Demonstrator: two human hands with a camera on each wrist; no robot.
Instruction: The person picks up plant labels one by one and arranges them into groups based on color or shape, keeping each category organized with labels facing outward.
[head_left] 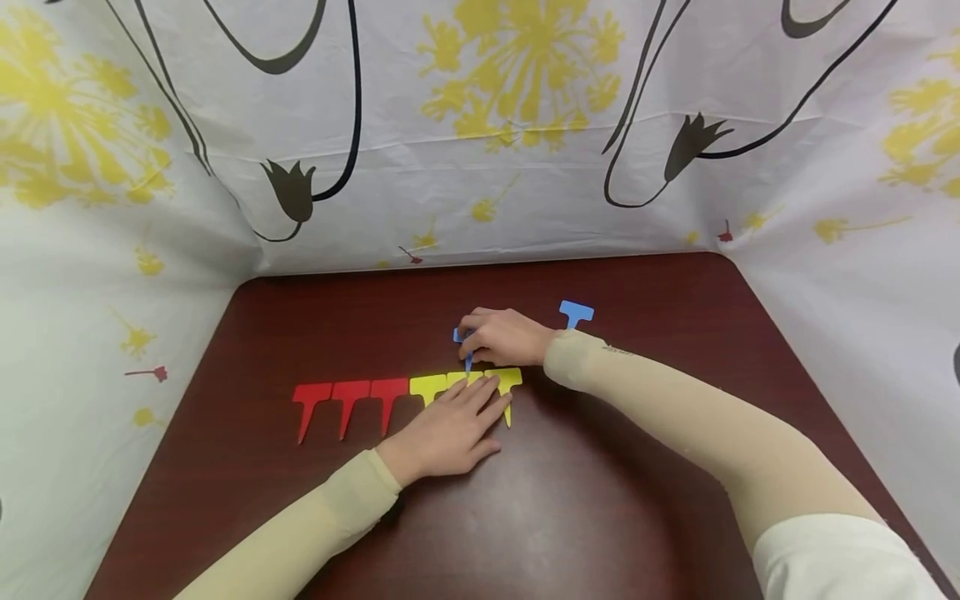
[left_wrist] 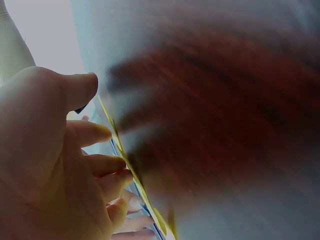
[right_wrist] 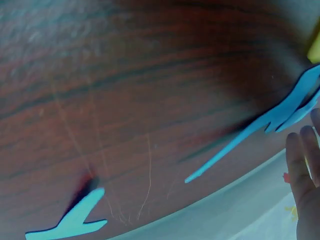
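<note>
Blue tag point(head_left: 469, 362) sitting in the grip of the right hand point(head_left: 504, 335), just beyond the yellow tags point(head_left: 508, 379)

The right hand is reaching in from the right and curling its fingers over the blue tag, pinching it with almost no gap showing. Parts of the tag are showing on the left and near sides of those fingers, while its middle is staying hidden; exactly where each fingertip is touching, I cannot tell. The tag is lying on the far side of the row, level with the middle yellow piece.

The left hand point(head_left: 450, 429) is resting palm down on the yellow tags, its fingers extending and slightly spreading. It is grasping nothing, only covering much of the middle piece and parts of its neighbours.

Three red tags point(head_left: 351, 390) are continuing the row to the left, their stems pointing toward the near side. A second blue tag point(head_left: 576, 313) is lying at the far right, partly hiding behind the right wrist. Everything is resting on a dark reddish table point(head_left: 570, 500), and a white flower-printed cloth point(head_left: 450, 187) is hanging behind.
</note>
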